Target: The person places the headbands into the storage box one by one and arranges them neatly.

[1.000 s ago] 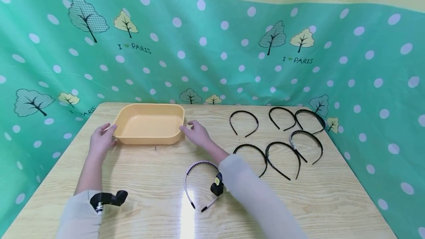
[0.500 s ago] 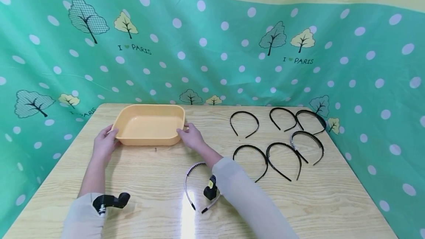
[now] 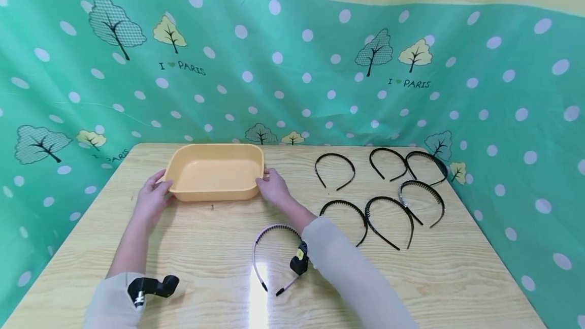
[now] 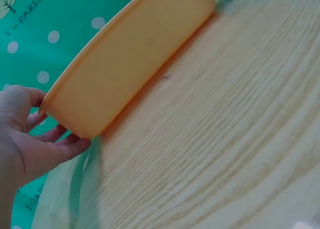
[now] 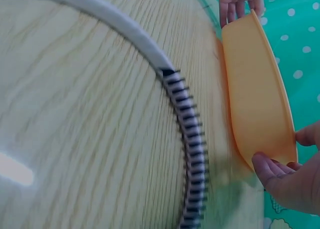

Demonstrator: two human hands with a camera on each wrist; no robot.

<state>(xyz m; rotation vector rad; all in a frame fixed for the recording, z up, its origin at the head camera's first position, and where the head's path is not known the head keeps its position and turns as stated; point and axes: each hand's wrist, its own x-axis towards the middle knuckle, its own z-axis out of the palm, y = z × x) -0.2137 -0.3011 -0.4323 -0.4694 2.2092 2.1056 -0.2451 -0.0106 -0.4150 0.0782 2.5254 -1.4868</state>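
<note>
A shallow orange plastic basin [image 3: 215,196] stands at the back left of the wooden table, with nothing inside. My left hand [image 3: 152,198] grips its left end, thumb at the rim and fingers under the side, as the left wrist view shows. At the opposite end my right hand [image 3: 274,187] holds the basin's right side between thumb and fingers. Below my right forearm lies a lilac headband [image 3: 257,255] with black teeth and black tips, partly hidden by the sleeve and wrist camera. In the right wrist view the toothed part of that headband [image 5: 192,144] shows close up.
Several black headbands lie on the table's right half, among them one at the back [image 3: 335,155], a pair touching in front [image 3: 389,198] and one with a silvery side [image 3: 420,183]. A green dotted curtain [image 3: 292,85] hangs behind the table and along both sides.
Both hands have closed in on the basin's ends and taken hold of it. In the last half second the basin has shifted a little to the right with them. The headbands lie as before.
</note>
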